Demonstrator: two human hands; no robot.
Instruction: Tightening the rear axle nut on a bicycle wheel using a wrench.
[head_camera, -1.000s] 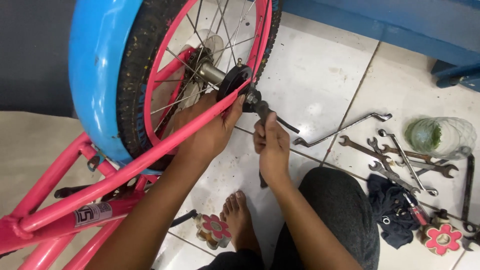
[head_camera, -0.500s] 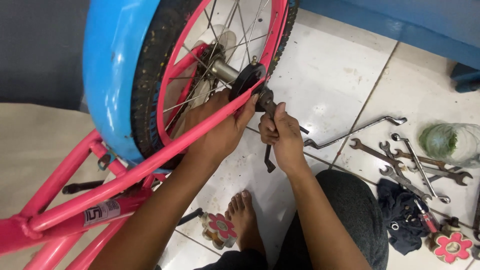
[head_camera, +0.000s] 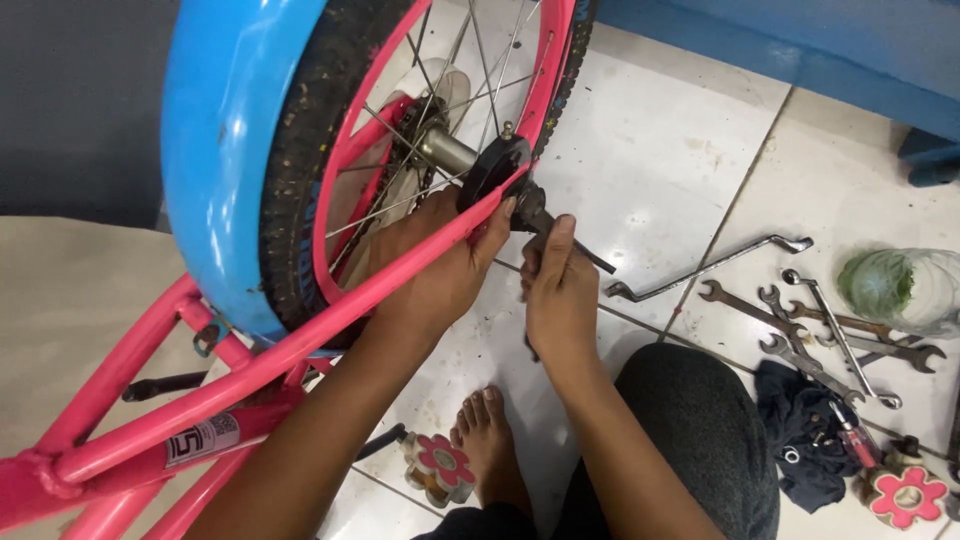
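Observation:
A pink bicycle frame lies upturned with its rear wheel under a blue mudguard. My left hand presses against the pink frame stay beside the black axle end, fingers wrapped around the stay. My right hand grips a dark wrench set on the axle nut, thumb pointing up along the tool. The nut itself is hidden by the wrench head.
Several spanners lie on the white tiles at the right, next to a clear plastic bag with something green and a dark rag. My bare foot rests by a flower-patterned pedal. A blue wall base runs behind.
The view has shifted closer and to the right. My right hand has swung the wrench handle a little downward on the axle; my left hand stays on the frame stay.

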